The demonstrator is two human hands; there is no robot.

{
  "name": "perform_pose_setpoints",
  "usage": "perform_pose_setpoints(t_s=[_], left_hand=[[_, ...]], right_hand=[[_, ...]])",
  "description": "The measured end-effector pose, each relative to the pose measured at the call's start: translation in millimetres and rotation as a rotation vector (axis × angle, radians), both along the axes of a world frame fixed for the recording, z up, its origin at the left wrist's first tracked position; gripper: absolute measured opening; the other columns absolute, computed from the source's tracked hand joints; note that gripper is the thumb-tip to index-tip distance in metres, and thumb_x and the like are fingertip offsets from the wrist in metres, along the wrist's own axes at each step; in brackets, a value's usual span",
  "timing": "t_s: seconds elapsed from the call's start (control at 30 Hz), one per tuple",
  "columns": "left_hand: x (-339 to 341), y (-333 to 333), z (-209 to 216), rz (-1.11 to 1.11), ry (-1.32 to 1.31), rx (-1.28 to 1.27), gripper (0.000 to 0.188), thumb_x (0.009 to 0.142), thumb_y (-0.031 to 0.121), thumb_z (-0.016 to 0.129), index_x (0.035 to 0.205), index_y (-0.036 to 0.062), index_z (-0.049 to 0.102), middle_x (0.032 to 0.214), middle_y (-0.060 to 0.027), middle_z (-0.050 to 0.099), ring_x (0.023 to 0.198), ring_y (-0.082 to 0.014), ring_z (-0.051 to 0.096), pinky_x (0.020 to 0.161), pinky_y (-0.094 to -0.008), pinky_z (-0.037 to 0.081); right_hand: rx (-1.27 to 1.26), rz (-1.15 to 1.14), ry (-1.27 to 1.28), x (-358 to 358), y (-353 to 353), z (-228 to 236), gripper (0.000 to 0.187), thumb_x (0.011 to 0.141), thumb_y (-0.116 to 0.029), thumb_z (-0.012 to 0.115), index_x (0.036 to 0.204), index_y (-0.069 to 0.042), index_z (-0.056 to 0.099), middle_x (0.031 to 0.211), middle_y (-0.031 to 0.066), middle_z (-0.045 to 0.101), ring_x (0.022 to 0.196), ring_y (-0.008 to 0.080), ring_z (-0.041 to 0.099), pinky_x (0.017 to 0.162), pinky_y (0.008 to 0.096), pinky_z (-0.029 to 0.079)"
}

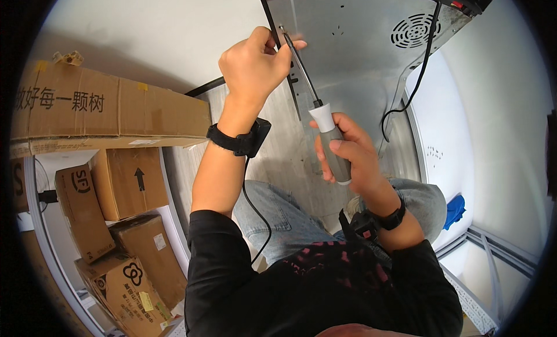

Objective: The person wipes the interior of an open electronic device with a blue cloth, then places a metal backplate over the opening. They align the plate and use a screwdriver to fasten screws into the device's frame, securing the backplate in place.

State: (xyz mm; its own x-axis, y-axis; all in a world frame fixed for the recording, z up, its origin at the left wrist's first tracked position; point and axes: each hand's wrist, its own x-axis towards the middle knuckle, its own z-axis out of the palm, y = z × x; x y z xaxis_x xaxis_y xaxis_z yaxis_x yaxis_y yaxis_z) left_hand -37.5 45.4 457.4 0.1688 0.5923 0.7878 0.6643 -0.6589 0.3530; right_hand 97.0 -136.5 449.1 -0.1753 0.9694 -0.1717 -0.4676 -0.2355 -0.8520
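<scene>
My right hand (360,157) is wrapped round the grey and white handle of a screwdriver (320,118). Its metal shaft slants up and left to the edge of a grey metal panel (348,64). At that edge the tip meets or nearly meets a small screw (282,28). Close to the tip, my left hand (253,64) is closed with curled fingers, its thumb and fingers at the shaft. Part of its grip is hidden behind the back of the hand.
The panel belongs to a large appliance with a round vent (415,31) and a hanging black cable (426,64). On the left, a long cardboard box (133,108) lies above a shelf of several cartons (130,183). A blue thing (455,212) lies at the right.
</scene>
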Motion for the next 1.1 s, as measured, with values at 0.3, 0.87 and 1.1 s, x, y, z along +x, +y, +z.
perform_pose_setpoints(t_s=[0.3, 0.87, 1.1], left_hand=[[1.2, -2.1, -0.1, 0.001, 0.004, 0.000, 0.049, 0.067, 0.034, 0.088, 0.057, 0.0046, 0.051, 0.046, -0.0011, 0.053, 0.040, -0.0079, 0.048, 0.043, -0.0208, 0.041], [2.8, -3.4, 1.3, -0.013, 0.001, -0.024, 0.049, 0.067, 0.042, 0.086, 0.061, 0.0069, 0.053, 0.048, -0.0007, 0.054, 0.041, -0.0132, 0.052, 0.043, -0.0237, 0.041], [4.0, -7.9, -4.6, -0.001, -0.100, -0.116, 0.049, 0.069, 0.036, 0.087, 0.062, 0.0047, 0.050, 0.049, -0.0019, 0.053, 0.043, -0.0105, 0.049, 0.045, -0.0221, 0.042]], right_hand=[[0.025, 0.007, 0.078, 3.1, 1.0, -8.4, 0.039, 0.087, -0.013, 0.047, 0.123, 0.001, 0.048, 0.080, 0.0063, 0.056, 0.053, 0.0117, 0.054, 0.051, 0.0258, 0.045], [0.370, -0.678, -0.588, 64.3, 23.9, -43.9, 0.019, 0.080, -0.002, 0.066, 0.092, -0.004, 0.051, 0.077, -0.0012, 0.052, 0.066, 0.0057, 0.046, 0.061, 0.0211, 0.042], [0.424, -1.332, -0.639, 163.3, 49.9, -53.0, 0.014, 0.082, 0.002, 0.060, 0.094, -0.002, 0.053, 0.089, 0.0056, 0.059, 0.079, 0.0116, 0.055, 0.071, 0.0251, 0.046]])
